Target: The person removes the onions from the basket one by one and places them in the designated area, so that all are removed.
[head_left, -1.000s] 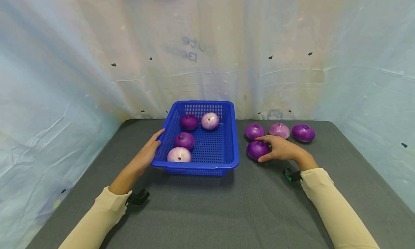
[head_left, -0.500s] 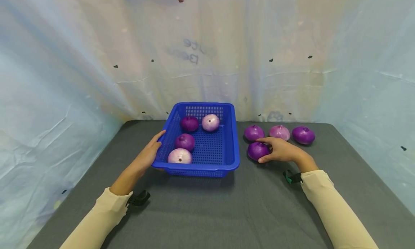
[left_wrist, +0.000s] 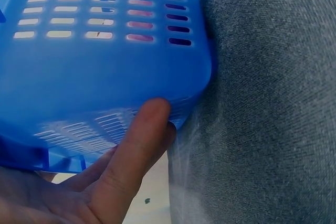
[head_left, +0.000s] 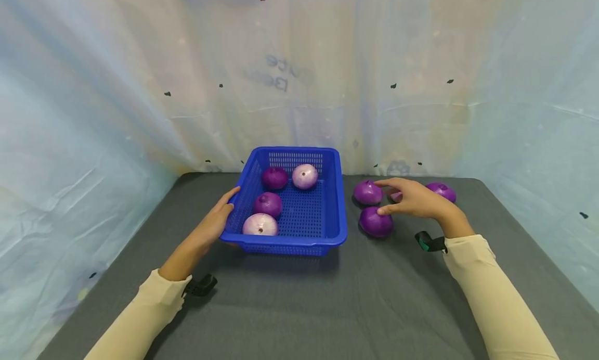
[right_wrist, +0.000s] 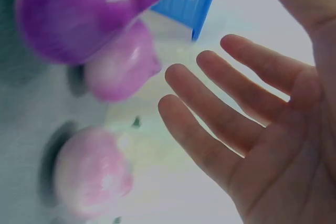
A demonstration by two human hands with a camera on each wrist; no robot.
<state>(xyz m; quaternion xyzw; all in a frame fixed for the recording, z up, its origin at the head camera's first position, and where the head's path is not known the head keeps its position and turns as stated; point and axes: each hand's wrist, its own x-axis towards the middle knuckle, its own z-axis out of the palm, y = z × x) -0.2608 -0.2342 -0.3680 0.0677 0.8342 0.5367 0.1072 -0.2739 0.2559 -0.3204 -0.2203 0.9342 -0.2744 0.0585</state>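
Observation:
Beside the left wall of a blue plastic basket (head_left: 331,204), my left hand (head_left: 212,219) rests with its fingers against the outside. The left wrist view shows a finger (left_wrist: 139,145) reaching to a lower corner of that basket (left_wrist: 94,72). My right hand (head_left: 416,197) hovers over the onions at the right, holding nothing. In the right wrist view its fingers (right_wrist: 210,114) are spread and fairly straight. Just under its thumb lies a dark purple onion (head_left: 376,223). Near its fingertips sits another purple onion (head_left: 367,192); a pinkish onion (head_left: 395,196) is mostly hidden behind the hand.
Inside the basket are two purple onions, one at the back (head_left: 274,178) and one mid-left (head_left: 268,205), and two pale onions, back (head_left: 305,176) and front (head_left: 260,225). A further purple onion (head_left: 441,191) lies at the right. Behind the grey table (head_left: 299,313) hangs a pale curtain (head_left: 318,63).
My right hand has let go of the front dark purple onion, risen off it and shifted back and right. The onion stays on the table. My left hand stays at the basket.

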